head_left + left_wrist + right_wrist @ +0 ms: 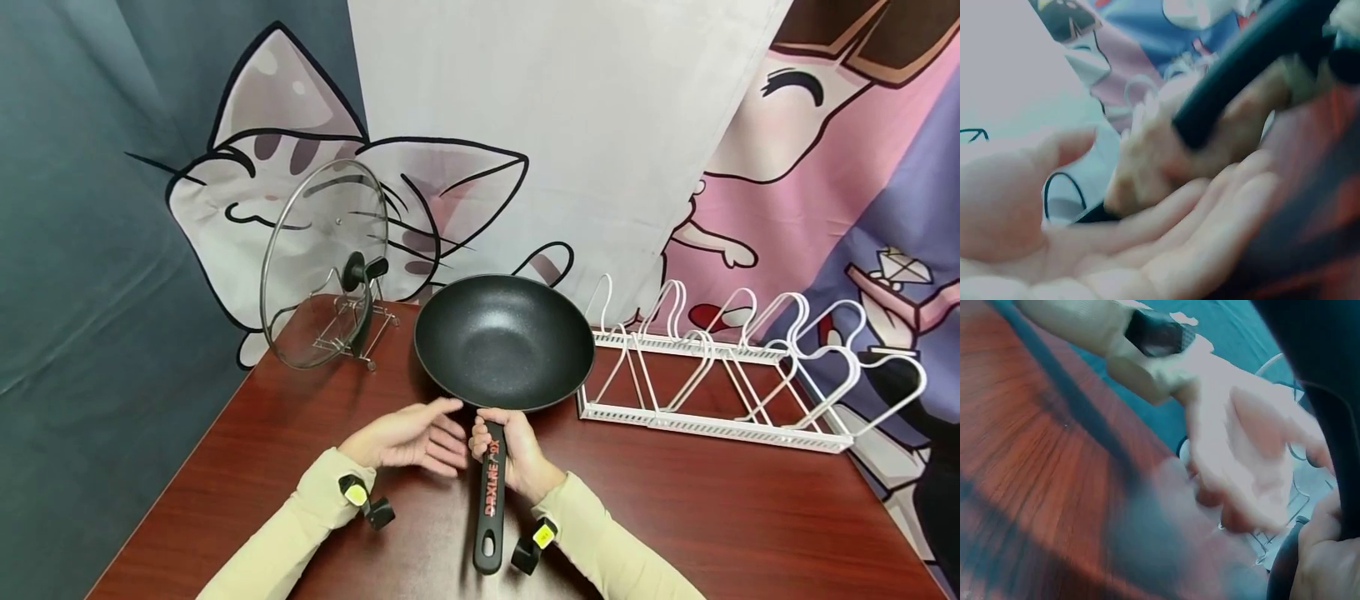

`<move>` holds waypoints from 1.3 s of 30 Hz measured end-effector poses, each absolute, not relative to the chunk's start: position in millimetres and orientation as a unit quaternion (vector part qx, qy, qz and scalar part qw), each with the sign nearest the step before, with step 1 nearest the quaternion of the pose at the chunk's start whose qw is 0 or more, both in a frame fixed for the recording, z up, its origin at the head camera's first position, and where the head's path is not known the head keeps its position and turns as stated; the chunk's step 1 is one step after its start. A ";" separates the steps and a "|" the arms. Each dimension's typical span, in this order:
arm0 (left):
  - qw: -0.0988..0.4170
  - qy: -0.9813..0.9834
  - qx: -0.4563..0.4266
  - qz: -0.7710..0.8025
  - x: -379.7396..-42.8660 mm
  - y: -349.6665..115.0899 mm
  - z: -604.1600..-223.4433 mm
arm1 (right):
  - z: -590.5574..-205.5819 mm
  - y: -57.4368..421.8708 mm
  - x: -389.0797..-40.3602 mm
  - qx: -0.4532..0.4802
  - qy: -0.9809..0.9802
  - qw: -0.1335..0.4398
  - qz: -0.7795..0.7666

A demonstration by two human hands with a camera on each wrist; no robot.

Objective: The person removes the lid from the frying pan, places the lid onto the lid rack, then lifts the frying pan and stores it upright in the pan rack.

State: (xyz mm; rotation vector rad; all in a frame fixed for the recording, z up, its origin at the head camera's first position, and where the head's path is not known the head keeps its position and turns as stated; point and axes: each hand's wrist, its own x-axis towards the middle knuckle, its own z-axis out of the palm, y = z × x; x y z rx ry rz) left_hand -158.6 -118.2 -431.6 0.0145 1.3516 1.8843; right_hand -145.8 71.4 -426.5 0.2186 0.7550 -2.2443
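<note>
A black frying pan (504, 346) faces up in the middle of the head view, its long handle (491, 500) pointing toward me. My right hand (525, 454) grips that handle close to the pan. To the left, my left hand (420, 437) is held palm up with its fingers extended, just below the rim; whether it touches the pan cannot be told. In the left wrist view, the open left palm (1116, 250) lies before the right hand (1154, 153) on the handle (1235, 69). The right wrist view shows the handle (1329, 394) at its right edge, and the left hand (1241, 444) blurred.
At the back left, a glass lid with a black knob (354, 272) stands upright in a small wire stand (386, 317). A white rack (712, 427) with several looped dividers lies right of the pan. Printed cloth hangs behind the reddish-brown table (637, 500).
</note>
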 end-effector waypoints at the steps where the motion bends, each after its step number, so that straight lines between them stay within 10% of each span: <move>1: 0.429 0.531 0.033 0.730 -153.1 -116.9 -431.3 | -426.6 71.6 -146.5 0.086 0.292 0.376 -0.875; 8: 0.516 0.453 0.123 0.717 -124.7 -92.1 -430.2 | -427.9 71.8 -151.2 0.081 0.287 0.383 -0.874; 39: 0.473 0.282 -0.007 0.835 -97.8 -26.8 -424.6 | -422.0 80.6 -154.6 0.042 0.316 0.441 -0.839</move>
